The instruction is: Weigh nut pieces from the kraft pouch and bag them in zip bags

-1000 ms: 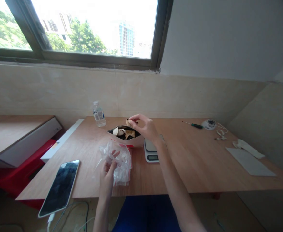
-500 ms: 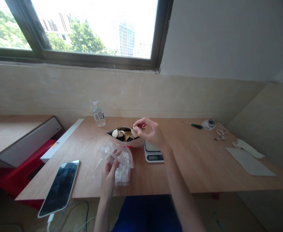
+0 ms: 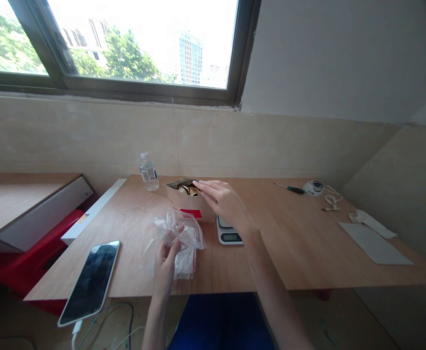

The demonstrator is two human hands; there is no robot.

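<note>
My left hand (image 3: 167,255) is closed around a crumpled clear plastic zip bag (image 3: 187,238), low over the front of the table. Behind it a pale pouch (image 3: 178,200) with a red patch stands with its mouth open. Inside lie pale and brown pieces that look like dried mushrooms (image 3: 188,189). My right hand (image 3: 222,197) reaches across the pouch's right end, fingers stretched out side by side over the rim. No piece shows in its fingers; the thumb side is partly hidden. Under the right wrist sits a white kitchen scale (image 3: 229,237), partly covered.
A water bottle (image 3: 149,172) stands at the back left. At the front left lies a phone (image 3: 91,282) with a cable plugged in. Toward the back right are a screwdriver (image 3: 296,189), a white dome camera (image 3: 314,187) and a white sheet (image 3: 375,243).
My right hand's fingers have gone from pinching a mushroom piece to stretched out. The pouch now stands more upright, showing more of its front. The clear bag has shifted slightly in my left hand.
</note>
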